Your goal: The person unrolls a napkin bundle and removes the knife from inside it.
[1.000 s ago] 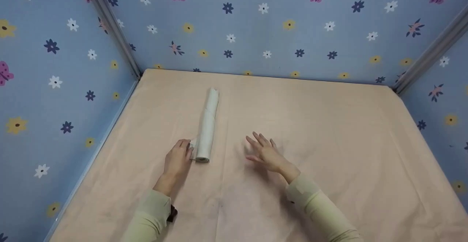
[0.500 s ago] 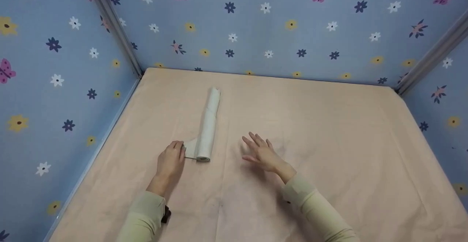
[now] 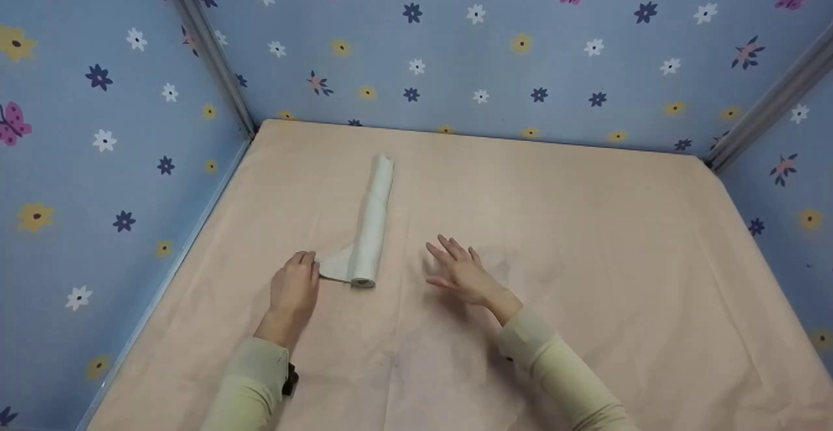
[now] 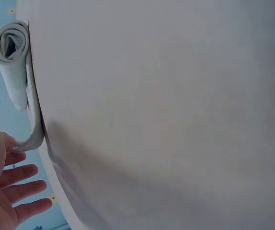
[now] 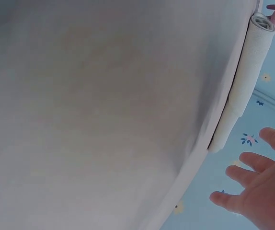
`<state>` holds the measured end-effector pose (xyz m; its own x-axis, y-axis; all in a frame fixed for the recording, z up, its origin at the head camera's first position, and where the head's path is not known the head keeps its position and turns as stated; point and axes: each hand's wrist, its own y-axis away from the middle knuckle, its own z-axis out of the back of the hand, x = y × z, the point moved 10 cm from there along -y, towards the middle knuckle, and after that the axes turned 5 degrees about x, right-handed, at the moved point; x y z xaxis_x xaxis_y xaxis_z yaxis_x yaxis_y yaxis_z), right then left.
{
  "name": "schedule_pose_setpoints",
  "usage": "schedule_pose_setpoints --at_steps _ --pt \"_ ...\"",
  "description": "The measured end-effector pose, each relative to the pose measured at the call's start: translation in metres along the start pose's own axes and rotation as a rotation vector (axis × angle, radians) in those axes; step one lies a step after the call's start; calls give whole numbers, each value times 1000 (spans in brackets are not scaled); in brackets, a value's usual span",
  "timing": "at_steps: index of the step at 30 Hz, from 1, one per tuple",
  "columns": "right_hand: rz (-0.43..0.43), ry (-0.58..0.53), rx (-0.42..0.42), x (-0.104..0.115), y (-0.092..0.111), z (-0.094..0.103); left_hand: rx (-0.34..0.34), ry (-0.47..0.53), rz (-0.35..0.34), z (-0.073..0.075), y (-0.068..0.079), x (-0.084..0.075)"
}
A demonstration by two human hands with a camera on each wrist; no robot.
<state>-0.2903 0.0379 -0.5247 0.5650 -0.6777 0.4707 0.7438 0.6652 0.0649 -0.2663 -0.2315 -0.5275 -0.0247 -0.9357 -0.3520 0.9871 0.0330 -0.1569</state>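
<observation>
A pale, off-white rolled cloth (image 3: 373, 216) lies lengthwise on the table, left of centre, its spiral end towards me. My left hand (image 3: 294, 288) pinches a loose corner flap (image 3: 336, 265) drawn out to the left of the roll. Seen in the left wrist view, the thumb and index finger of the left hand (image 4: 3, 177) hold that edge slightly curved up, while the other fingers stretch free. To the right of the roll, my right hand (image 3: 463, 275) hovers apart from it, fingers spread and holding nothing. The right wrist view shows those spread fingers (image 5: 243, 175) too.
A peach-coloured cloth with creases covers the table (image 3: 586, 236). Blue panels with flowers and butterflies (image 3: 468, 47) enclose the back and both sides, with grey posts (image 3: 211, 53) at the corners.
My left hand has moved left, pulling the flap out so more of it shows beside the roll. The right hand has shifted slightly left, still spread. The roll has stayed nearly in place.
</observation>
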Motion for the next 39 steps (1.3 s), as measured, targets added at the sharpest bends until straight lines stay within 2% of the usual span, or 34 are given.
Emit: schedule_pose_setpoints --at_steps 8,12,16,25,30,39 --pt "7 8 -6 4 -7 -1 37 -21 32 -4 -1 14" --pt "14 17 -12 8 -11 0 52 -45 33 -4 -1 14" --pt "24 23 -13 12 -16 0 94 -69 38 -6 -1 12" --pt "44 17 15 25 -30 -4 139 -88 -20 -10 1 -3" --pt "33 5 29 31 -39 -5 193 -98 -55 -16 2 -14" --pt "32 9 58 41 -55 -11 314 -84 -80 -30 6 -27"
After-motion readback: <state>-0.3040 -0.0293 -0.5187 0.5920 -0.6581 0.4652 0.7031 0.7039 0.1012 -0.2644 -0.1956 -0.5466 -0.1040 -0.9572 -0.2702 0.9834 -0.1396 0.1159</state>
